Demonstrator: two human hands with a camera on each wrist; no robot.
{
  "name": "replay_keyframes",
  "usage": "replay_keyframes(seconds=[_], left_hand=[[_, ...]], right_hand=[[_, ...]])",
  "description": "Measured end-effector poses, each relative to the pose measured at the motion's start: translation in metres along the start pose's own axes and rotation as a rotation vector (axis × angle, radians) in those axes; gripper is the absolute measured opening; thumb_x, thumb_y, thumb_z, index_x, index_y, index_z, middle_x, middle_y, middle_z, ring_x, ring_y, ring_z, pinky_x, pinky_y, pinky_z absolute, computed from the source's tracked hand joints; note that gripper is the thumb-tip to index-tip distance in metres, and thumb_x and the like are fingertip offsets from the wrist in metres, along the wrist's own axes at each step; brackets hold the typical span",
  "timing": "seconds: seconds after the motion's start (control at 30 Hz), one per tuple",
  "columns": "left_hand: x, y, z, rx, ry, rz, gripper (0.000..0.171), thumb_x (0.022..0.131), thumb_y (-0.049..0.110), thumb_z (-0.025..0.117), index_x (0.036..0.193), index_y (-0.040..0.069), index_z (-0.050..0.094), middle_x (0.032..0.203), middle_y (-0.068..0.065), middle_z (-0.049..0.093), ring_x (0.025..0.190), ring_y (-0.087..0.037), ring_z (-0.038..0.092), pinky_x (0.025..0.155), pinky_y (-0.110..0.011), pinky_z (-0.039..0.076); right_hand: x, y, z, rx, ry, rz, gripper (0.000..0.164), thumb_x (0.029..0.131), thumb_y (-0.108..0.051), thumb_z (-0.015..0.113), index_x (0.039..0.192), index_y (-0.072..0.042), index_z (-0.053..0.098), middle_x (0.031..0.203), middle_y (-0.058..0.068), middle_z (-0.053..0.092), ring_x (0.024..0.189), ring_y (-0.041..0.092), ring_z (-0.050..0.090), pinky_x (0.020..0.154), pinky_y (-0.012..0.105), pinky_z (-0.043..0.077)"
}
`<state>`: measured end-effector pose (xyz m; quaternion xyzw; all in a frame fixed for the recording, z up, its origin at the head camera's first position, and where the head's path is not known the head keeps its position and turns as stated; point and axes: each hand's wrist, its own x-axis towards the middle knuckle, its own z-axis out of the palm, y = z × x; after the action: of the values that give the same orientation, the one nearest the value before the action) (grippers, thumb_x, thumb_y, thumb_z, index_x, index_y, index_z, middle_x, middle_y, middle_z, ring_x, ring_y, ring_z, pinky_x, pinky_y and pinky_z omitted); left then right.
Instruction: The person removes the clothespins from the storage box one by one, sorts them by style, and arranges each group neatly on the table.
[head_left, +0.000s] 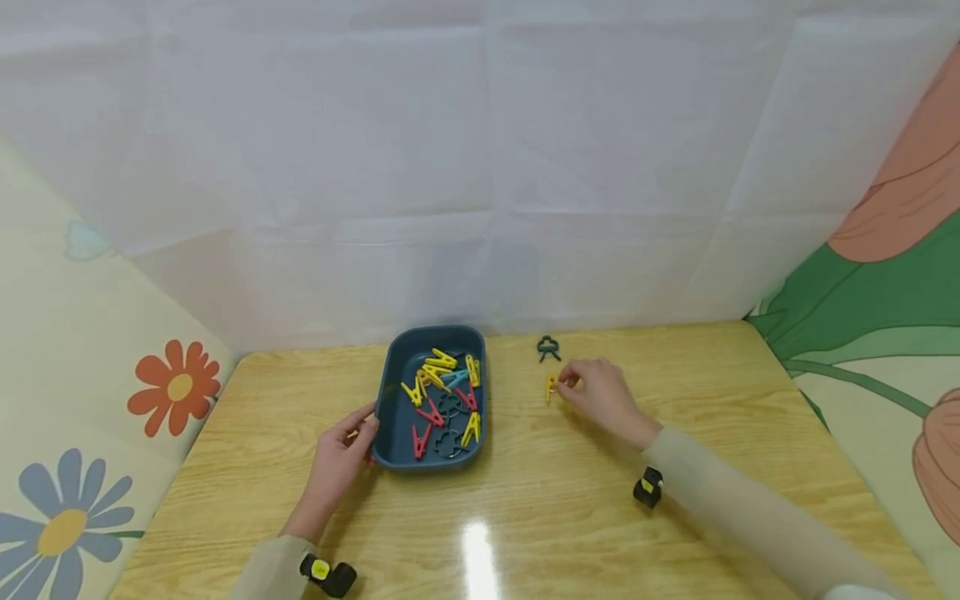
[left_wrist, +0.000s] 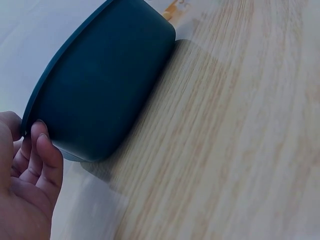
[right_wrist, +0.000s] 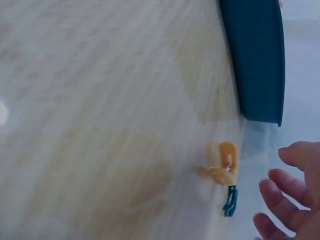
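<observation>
A dark blue plastic basin (head_left: 431, 468) stands on the table, holding several yellow and red clothespins (head_left: 421, 442), a blue one and dark shaped clips (head_left: 448, 443). My left hand (head_left: 343, 458) pinches its left rim, thumb on top and fingers bent against the outer wall (left_wrist: 100, 85). Right of the basin, my right hand (head_left: 600, 400) is beside a yellow clothespin (head_left: 551, 388). In the right wrist view its fingers (right_wrist: 280, 197) are spread and stand apart from that clothespin (right_wrist: 228, 162), which rests on the table. Behind it lies a dark green clip (head_left: 548, 348).
The wooden table (head_left: 495, 517) ends at the back against a white cloth (head_left: 480, 167). Flower-printed panels (head_left: 60, 317) flank both sides. A black band with a small camera (head_left: 648, 487) is on each wrist. Light glares off the table's front.
</observation>
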<state>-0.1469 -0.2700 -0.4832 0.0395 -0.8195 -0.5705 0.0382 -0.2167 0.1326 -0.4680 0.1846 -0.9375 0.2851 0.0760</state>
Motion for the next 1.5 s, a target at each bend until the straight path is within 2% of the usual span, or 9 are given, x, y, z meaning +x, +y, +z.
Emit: replay_keyframes(seconds=[0.17,0.33,0.83,1.1,1.27,1.4,1.5], left_hand=[[0.0,0.001,-0.001,-0.014,0.003,-0.01,0.038,0.107,0.014,0.059,0.142,-0.003,0.061,0.089,-0.012,0.056,0.059,-0.01,0.057,0.054,-0.027,0.051],[0.0,0.002,-0.002,-0.02,-0.006,-0.014,0.039,0.107,0.016,0.06,0.143,-0.001,0.061,0.091,-0.013,0.057,0.06,-0.012,0.057,0.055,-0.027,0.051],[0.001,-0.001,0.0,-0.029,-0.012,0.006,0.039,0.107,0.012,0.059,0.143,-0.004,0.059,0.09,-0.011,0.057,0.059,-0.009,0.057,0.055,-0.026,0.051],[0.0,0.0,-0.001,-0.037,-0.014,0.001,0.041,0.107,0.013,0.06,0.143,-0.006,0.058,0.09,-0.012,0.058,0.059,-0.01,0.057,0.055,-0.026,0.051],[0.001,-0.001,-0.001,-0.031,-0.008,-0.008,0.04,0.108,0.014,0.059,0.143,-0.005,0.059,0.091,-0.012,0.058,0.06,-0.01,0.058,0.056,-0.027,0.053],[0.001,0.0,0.0,-0.031,-0.006,-0.005,0.04,0.108,0.014,0.059,0.143,-0.005,0.059,0.092,-0.012,0.058,0.06,-0.009,0.059,0.056,-0.027,0.053],[0.0,0.001,0.0,-0.029,-0.004,-0.007,0.039,0.108,0.014,0.059,0.142,-0.004,0.06,0.092,-0.012,0.059,0.06,-0.008,0.059,0.056,-0.026,0.053]], right_hand=[[0.014,-0.014,-0.001,0.031,-0.032,-0.085,0.012,0.097,-0.019,0.074,0.1,-0.008,0.076,0.09,0.004,0.074,0.089,0.03,0.066,0.089,0.05,0.048],[0.028,-0.028,0.001,0.032,-0.072,-0.148,0.015,0.099,-0.02,0.073,0.105,-0.007,0.075,0.094,0.005,0.074,0.09,0.028,0.068,0.091,0.049,0.049],[0.058,-0.082,0.025,0.011,-0.182,-0.215,0.022,0.099,-0.023,0.074,0.114,-0.007,0.076,0.101,0.003,0.076,0.1,0.027,0.067,0.096,0.047,0.048],[0.065,-0.105,0.037,-0.099,-0.21,-0.272,0.025,0.099,-0.031,0.075,0.114,-0.011,0.077,0.102,0.001,0.075,0.094,0.019,0.065,0.09,0.042,0.05],[0.07,-0.116,0.047,-0.162,-0.228,-0.249,0.027,0.1,-0.036,0.071,0.117,-0.016,0.078,0.106,-0.004,0.075,0.09,0.016,0.058,0.085,0.036,0.045],[0.075,-0.126,0.054,-0.206,-0.251,-0.206,0.029,0.1,-0.041,0.07,0.118,-0.019,0.078,0.102,-0.005,0.074,0.083,0.016,0.048,0.078,0.033,0.037],[0.08,-0.133,0.058,-0.234,-0.272,-0.175,0.031,0.1,-0.044,0.07,0.118,-0.02,0.078,0.099,-0.006,0.074,0.081,0.016,0.046,0.077,0.033,0.034]])
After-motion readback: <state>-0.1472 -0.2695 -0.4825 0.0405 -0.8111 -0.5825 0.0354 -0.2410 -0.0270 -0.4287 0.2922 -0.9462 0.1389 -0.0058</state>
